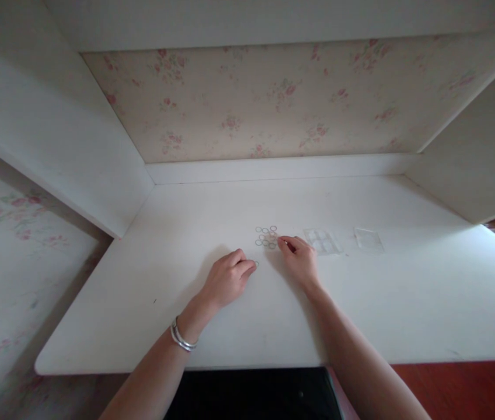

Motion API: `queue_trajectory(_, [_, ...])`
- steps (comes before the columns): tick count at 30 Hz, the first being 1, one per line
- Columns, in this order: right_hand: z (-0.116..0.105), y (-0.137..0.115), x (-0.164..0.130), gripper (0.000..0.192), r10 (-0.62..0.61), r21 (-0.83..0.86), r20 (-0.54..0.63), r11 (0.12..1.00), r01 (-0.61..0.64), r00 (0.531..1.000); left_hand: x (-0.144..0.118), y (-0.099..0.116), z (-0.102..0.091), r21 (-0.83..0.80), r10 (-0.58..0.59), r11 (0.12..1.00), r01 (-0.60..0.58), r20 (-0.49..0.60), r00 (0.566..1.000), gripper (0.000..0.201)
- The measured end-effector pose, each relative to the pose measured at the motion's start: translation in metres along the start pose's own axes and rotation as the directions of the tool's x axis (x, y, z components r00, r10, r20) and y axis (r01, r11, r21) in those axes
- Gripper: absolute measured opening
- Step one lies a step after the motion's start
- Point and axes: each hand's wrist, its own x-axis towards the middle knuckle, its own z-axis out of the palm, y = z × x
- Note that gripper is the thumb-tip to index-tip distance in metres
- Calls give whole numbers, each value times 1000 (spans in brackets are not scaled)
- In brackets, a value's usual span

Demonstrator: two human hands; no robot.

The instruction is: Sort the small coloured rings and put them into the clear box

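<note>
A: Nearest the camera is a dark surface (256, 396) below the desk edge, then both forearms, the left wearing silver bangles (181, 338).

B: And the hands?

A: Both lie palm-down on the white desk (142, 303). The left hand (227, 280) has its fingers curled, the fingertips pressing at a single small ring (255, 263) just beside them. I cannot tell whether it is pinched or only touched.

B: The right?

A: The right hand (300, 259) has thumb and forefinger drawn narrow, tips at the near-right edge of the cluster of small clear rings (266, 237). Whether a ring sits between them is too small to make out.

B: So which way does the cluster lie?

A: Up and left of the right fingertips, touching them; from the left hand it lies farther off and to the right, near but apart. The right hand is nearer. It is a loose patch with no clear long axis.

B: Anything else?

A: Two clear plastic sheets, one (323, 241) just right of the right hand, another (369, 239) farther right.
</note>
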Motion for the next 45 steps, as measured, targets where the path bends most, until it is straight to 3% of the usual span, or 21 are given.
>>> queue_trajectory(4, [0,-1,0,36,-2,2,0,1000,2,1000,6,11,5,101,76,991,-84,77,994,26])
queue_trajectory(8, [0,1,0,35,-13,2,10,1000,13,1000,7,11,3,114,64,991,-75,93,994,25])
queue_trajectory(12, [-1,4,2,34,21,-21,-2,1000,-21,1000,3,-2,-6,11,-52,999,53,-48,997,25])
queue_trajectory(15, [-1,8,3,32,43,-53,-19,998,-44,999,-1,-19,-11,-111,-196,978,178,-177,965,25])
queue_trajectory(17, [-1,10,3,32,39,-100,-10,994,-40,999,-3,-31,-11,-171,-259,959,227,-203,944,24])
queue_trajectory(23, [-1,9,2,33,-51,-321,147,942,96,988,-5,-50,6,-288,-371,898,334,-83,925,21])
queue_trajectory(28, [-2,3,-1,32,-37,-447,242,883,145,970,-5,-51,11,-336,-404,865,373,-27,914,22])
queue_trajectory(36, [2,7,2,31,-46,-377,158,921,103,986,-5,-50,11,-334,-420,858,391,-18,907,22])
queue_trajectory(45, [6,6,11,30,14,-412,195,908,69,981,-4,-50,11,-314,-430,859,404,-13,903,23])
